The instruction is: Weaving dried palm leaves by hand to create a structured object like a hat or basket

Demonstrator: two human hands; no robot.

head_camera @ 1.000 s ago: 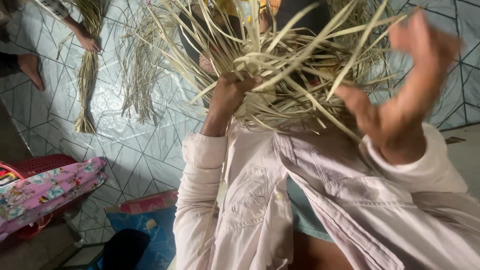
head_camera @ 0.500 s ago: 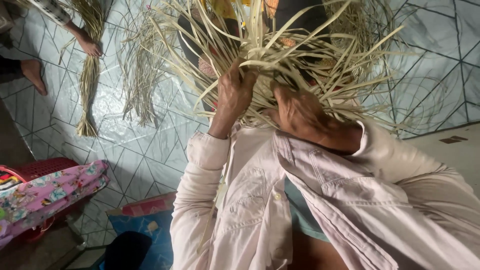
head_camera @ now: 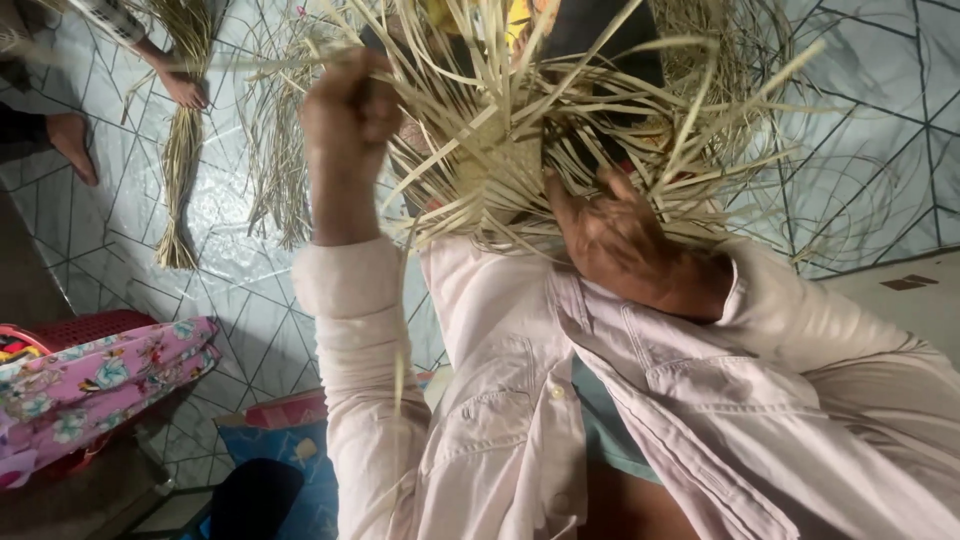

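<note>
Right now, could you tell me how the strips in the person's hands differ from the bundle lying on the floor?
The woven strips splay out in all directions, while the floor bundle lies straight and gathered. The left hand and right hand grip the woven strips; another person's hand rests on the floor bundle. Both are pale dried plant strips.

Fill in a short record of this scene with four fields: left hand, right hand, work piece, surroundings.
left hand: the left hand is raised, closed on a pale strip
right hand: the right hand presses against the woven straw piece
work piece: part-woven, loose strips fanning out all round
surroundings: patterned floor mat; straw bundle under another person's hand; floral cloth at left
</note>
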